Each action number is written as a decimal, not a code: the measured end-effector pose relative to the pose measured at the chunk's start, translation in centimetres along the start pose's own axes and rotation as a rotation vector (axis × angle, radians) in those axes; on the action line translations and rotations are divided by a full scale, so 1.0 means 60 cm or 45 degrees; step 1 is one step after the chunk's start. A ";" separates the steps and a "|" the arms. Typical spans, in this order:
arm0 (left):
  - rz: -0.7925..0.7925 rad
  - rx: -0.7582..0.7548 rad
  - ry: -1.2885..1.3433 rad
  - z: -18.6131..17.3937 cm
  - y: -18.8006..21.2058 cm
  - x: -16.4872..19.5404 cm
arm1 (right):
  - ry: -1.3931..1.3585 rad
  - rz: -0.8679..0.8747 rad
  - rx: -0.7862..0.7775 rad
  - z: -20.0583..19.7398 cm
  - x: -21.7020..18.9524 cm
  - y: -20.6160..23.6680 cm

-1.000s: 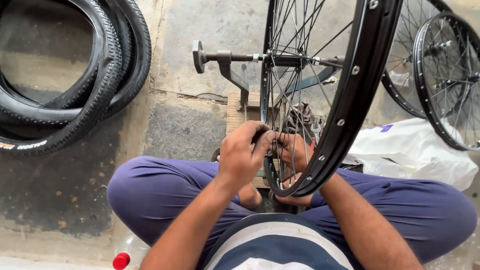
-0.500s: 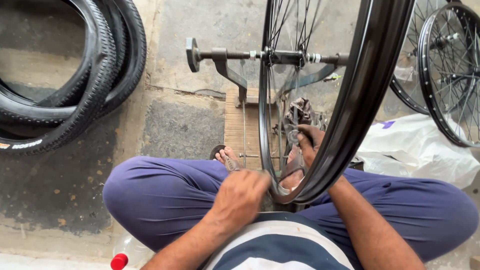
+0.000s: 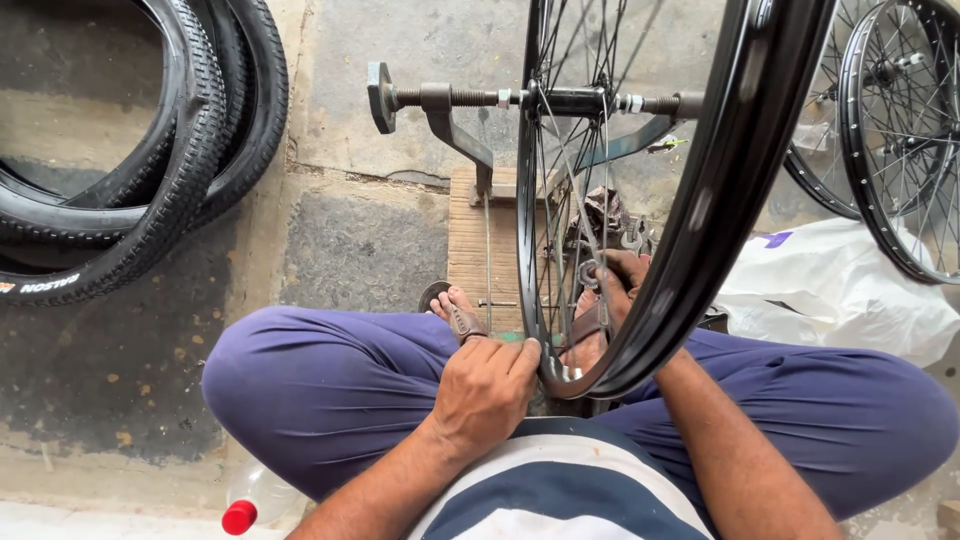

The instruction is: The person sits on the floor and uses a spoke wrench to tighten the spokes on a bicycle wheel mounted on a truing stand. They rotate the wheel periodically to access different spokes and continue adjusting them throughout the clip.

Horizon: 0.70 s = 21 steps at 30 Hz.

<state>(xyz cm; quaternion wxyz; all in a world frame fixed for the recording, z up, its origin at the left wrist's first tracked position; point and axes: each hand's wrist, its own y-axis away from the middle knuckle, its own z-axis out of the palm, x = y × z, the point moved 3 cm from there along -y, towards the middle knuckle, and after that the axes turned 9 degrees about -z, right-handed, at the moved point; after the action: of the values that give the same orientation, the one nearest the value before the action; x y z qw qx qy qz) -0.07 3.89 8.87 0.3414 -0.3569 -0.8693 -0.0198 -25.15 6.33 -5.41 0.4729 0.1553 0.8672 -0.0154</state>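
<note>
At centre frame the black wheel rim [image 3: 700, 250] stands on its truing stand [image 3: 450, 110], the left hand [image 3: 485, 395] clasping its lower edge in a closed grip, best kept steady while the right hand [image 3: 625, 285], apparently pinching a small tool, works among the spokes [image 3: 570, 180].

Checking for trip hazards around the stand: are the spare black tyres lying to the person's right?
No, the black tyres lie on the floor to the person's left, while bare spoked wheels stand to the right.

black tyres [image 3: 150, 170], white plastic bag [image 3: 850, 290], red-capped bottle [image 3: 250, 500], spare wheels [image 3: 900, 130]
</note>
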 end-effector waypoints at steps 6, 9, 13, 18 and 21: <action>0.108 0.219 0.238 -0.069 -0.004 0.037 | -0.007 -0.059 0.007 0.005 -0.001 -0.001; 0.146 0.280 0.290 -0.088 -0.013 0.044 | 0.308 -0.195 0.019 -0.003 -0.012 -0.001; 0.116 0.240 0.266 -0.084 -0.020 0.046 | -0.008 -0.173 0.023 -0.004 -0.013 -0.002; 0.115 0.237 0.235 -0.072 -0.010 0.043 | -0.010 -0.048 -0.009 -0.001 -0.002 0.000; 0.132 0.217 0.208 -0.065 -0.003 0.039 | -0.174 -0.023 -0.051 0.001 -0.002 0.001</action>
<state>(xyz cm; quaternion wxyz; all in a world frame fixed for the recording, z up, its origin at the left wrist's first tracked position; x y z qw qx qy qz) 0.85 4.09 13.31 0.4406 -0.3684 -0.8175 0.0431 -25.04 6.38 -5.34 0.5338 0.1367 0.8344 -0.0128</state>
